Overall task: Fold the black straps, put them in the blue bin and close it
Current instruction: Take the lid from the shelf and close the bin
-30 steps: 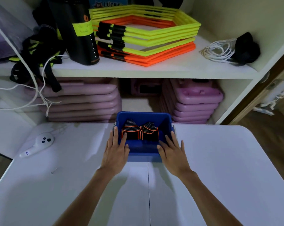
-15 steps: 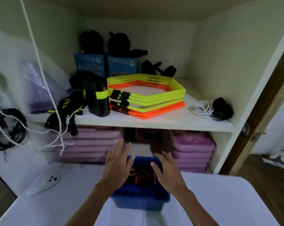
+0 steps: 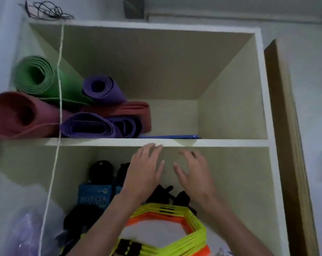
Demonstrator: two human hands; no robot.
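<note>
A cream shelving unit [image 3: 230,89] fills the view, a brown door edge [image 3: 286,126] at its right. On the upper shelf board [image 3: 119,142] lie rolled mats: green [image 3: 38,78], red [image 3: 18,115] and purple [image 3: 99,88], with a flat blue lid [image 3: 171,136] beside them. Both hands are raised just below that board, fingers spread apart and holding nothing: left hand [image 3: 145,169], right hand [image 3: 191,172]. Below sit yellow and orange hexagon rings [image 3: 175,235] and blue boxes [image 3: 94,195]. The blue bin and black straps are out of view

Home gym closet — rolled mats [image 3: 45,100]
</note>
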